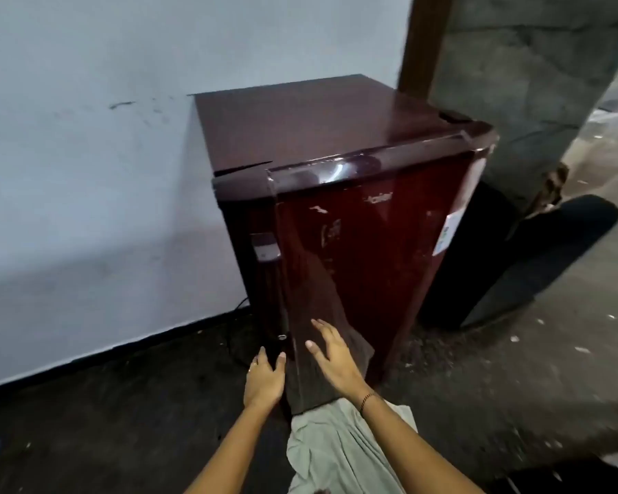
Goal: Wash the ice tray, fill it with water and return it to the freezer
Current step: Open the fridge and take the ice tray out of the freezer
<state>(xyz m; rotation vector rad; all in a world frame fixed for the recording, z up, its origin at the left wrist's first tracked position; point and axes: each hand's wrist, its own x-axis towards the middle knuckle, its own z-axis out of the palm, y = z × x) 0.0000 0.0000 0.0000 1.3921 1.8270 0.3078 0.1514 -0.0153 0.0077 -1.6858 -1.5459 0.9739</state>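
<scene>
A small dark-red fridge (354, 215) stands against the pale wall with its door closed. Its long vertical handle (270, 290) runs down the door's left edge. My left hand (264, 379) is at the lower end of that handle, fingers curled around the door edge. My right hand (336, 358) lies flat on the lower door panel with fingers spread. The ice tray is not in view.
A black speaker-like box (536, 258) leans beside the fridge on the right. A brown wooden post (425, 41) and a rough grey wall (528, 83) rise behind. The dark floor (122, 422) is littered with debris. Light cloth covers my legs (339, 454).
</scene>
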